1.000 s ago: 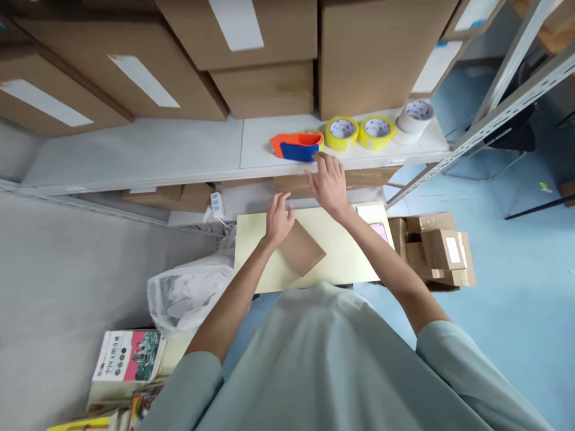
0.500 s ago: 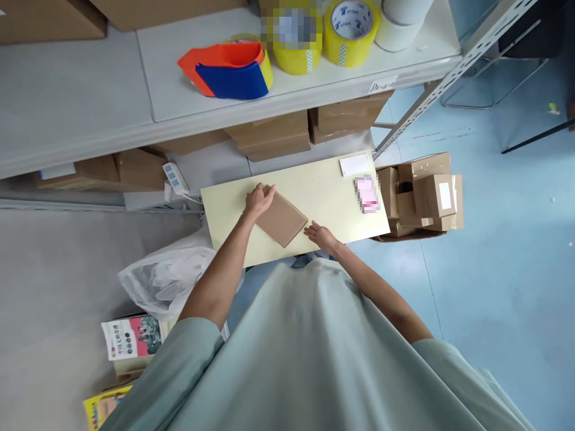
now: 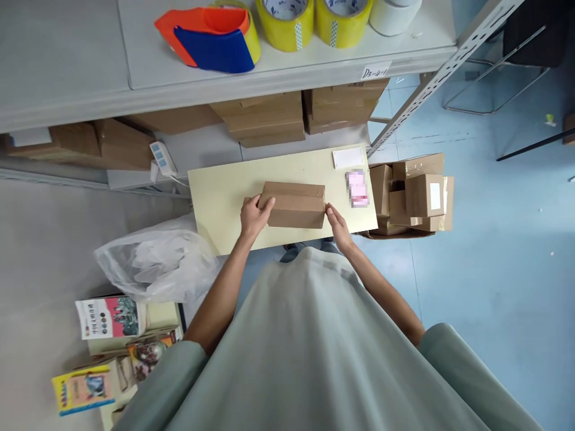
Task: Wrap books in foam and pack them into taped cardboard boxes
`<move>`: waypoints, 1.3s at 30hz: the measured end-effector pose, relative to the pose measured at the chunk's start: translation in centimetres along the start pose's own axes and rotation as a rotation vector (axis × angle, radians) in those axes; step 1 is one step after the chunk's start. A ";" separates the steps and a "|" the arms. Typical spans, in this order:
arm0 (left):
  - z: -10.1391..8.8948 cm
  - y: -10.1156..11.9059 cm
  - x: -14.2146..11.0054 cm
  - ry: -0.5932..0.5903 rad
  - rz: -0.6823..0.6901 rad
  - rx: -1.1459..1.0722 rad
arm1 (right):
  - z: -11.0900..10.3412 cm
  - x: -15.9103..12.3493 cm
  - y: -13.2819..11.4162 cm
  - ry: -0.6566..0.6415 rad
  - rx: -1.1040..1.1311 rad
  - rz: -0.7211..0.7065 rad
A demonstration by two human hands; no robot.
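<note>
A brown cardboard box [image 3: 294,206] lies on the pale yellow tabletop [image 3: 220,209], its long side running left to right. My left hand [image 3: 256,215] grips its left end, with the thumb over the top edge and the fingers around the corner. At the opposite end, my right hand [image 3: 338,227] holds the lower right corner with its fingers against the side. Right of the box, a pink item [image 3: 357,188], partly blurred out, lies below a white card [image 3: 347,158].
Overhead, a grey shelf [image 3: 179,90] carries an orange and blue tape dispenser [image 3: 215,45], yellow tape rolls [image 3: 286,24] and white rolls [image 3: 394,15]. Small cartons [image 3: 422,197] fill a box at the right. A plastic bag [image 3: 157,260] and books [image 3: 110,317] are at the left.
The box has turned from a diagonal position to lie lengthwise, showing a long side. My right hand, apart from it and open before, now holds its right end. The camera view has shifted.
</note>
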State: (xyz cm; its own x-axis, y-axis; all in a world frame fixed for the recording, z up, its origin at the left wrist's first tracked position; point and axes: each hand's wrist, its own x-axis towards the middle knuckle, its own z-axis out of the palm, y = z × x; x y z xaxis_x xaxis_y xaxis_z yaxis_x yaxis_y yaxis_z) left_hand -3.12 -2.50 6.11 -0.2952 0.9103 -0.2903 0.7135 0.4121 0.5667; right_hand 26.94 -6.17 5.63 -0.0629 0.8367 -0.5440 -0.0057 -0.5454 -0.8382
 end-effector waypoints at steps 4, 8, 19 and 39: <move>3.7 0.7 -4.9 -0.004 -0.040 -0.087 | -4.1 1.2 0.0 0.014 -0.152 -0.130; 5.8 1.5 -7.9 0.007 -0.125 -0.115 | -6.6 2.3 0.6 -0.018 -0.252 -0.146; 5.3 6.6 -4.9 -0.129 -0.365 0.037 | -2.0 5.6 -2.1 0.037 -0.914 -0.101; 5.1 0.8 -5.1 -0.224 -0.279 -0.411 | -4.1 5.6 0.1 -0.140 -0.449 -0.030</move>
State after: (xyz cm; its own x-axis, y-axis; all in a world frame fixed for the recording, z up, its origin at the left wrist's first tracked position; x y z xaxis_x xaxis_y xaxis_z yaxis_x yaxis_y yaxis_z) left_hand 2.22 -7.04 4.14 -0.2632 0.7516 -0.6048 0.3071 0.6596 0.6860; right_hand 30.65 -1.33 2.37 -0.2034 0.8202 -0.5347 0.4204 -0.4201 -0.8042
